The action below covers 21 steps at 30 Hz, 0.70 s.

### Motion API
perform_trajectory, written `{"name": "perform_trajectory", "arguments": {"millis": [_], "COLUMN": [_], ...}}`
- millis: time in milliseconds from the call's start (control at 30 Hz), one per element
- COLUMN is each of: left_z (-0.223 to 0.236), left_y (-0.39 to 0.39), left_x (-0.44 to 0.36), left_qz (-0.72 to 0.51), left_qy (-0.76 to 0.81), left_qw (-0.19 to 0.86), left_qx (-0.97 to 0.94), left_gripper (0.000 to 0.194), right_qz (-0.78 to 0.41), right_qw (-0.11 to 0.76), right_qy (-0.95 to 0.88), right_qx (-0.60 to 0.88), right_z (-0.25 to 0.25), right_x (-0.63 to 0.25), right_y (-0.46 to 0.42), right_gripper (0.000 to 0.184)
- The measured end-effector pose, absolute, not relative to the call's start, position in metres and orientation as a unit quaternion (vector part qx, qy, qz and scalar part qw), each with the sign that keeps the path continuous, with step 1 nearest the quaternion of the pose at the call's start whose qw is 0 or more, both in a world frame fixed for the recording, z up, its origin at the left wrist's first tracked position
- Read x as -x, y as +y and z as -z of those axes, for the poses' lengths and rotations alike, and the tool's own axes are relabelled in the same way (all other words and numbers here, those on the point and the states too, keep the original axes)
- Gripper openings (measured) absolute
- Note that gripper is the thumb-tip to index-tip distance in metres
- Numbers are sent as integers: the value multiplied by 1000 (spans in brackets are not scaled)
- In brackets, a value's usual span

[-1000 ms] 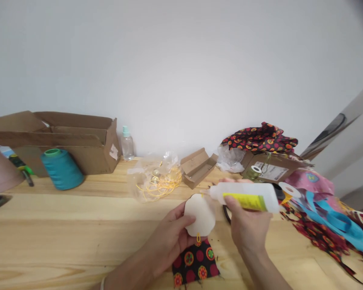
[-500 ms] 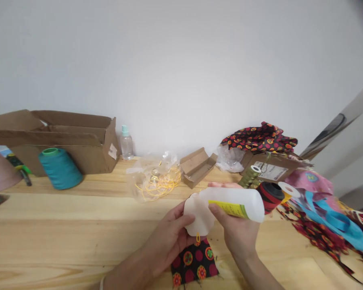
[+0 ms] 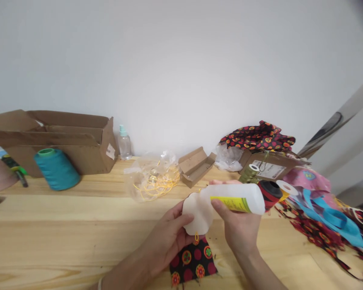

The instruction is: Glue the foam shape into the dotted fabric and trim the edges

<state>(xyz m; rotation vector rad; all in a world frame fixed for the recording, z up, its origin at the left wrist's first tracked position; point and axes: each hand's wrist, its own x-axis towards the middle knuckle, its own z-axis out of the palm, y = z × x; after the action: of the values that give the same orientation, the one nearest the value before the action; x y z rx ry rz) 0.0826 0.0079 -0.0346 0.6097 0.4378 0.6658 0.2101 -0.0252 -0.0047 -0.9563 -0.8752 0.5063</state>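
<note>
Between the thumb and fingers of my left hand (image 3: pixel 174 231) is a white scalloped cutout (image 3: pixel 196 215), its flat face turned up toward me. A small yellow cord loop (image 3: pixel 196 237) sticks out at its lower edge. My right hand (image 3: pixel 240 229) is wrapped round a white plastic bottle (image 3: pixel 251 197) with a yellow-green label, lying nearly level. The bottle's tip is at the cutout's upper edge; whether it touches, I cannot tell. Beneath the hands, a dark patterned fabric square (image 3: pixel 193 264) with red dots and flowers lies on the wooden table (image 3: pixel 63 233).
Left stand an open cardboard box (image 3: pixel 75 141), a teal thread cone (image 3: pixel 57 169) and a spray bottle (image 3: pixel 125 145). Behind my hands lie a plastic bag with yellow cord (image 3: pixel 153 181) and a small open box (image 3: pixel 196 167). Thread spools (image 3: pixel 270 193), blue ribbon (image 3: pixel 335 219) and fabric scraps crowd the right.
The bottle has levelled slightly, its base end rising a little over the cutout. My left hand keeps the same hold. The whole view has shifted slightly.
</note>
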Motion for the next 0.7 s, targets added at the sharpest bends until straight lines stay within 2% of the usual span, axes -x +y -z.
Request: {"name": "perform_trajectory", "arguments": {"millis": [400, 700], "left_z": [29, 28], "left_y": [8, 8], "left_x": [-82, -83], "left_qz": [-320, -320], "left_qy": [232, 237], "left_qw": [873, 872], "left_qx": [-284, -284], "left_gripper": [34, 32], "right_qz": [-207, -212], "right_qw": [776, 783], "right_qy": [-401, -410], "right_qx": [441, 416], "right_z": [2, 9], "right_x": [-212, -220], "right_y": [-26, -27], "right_gripper": [19, 24]}}
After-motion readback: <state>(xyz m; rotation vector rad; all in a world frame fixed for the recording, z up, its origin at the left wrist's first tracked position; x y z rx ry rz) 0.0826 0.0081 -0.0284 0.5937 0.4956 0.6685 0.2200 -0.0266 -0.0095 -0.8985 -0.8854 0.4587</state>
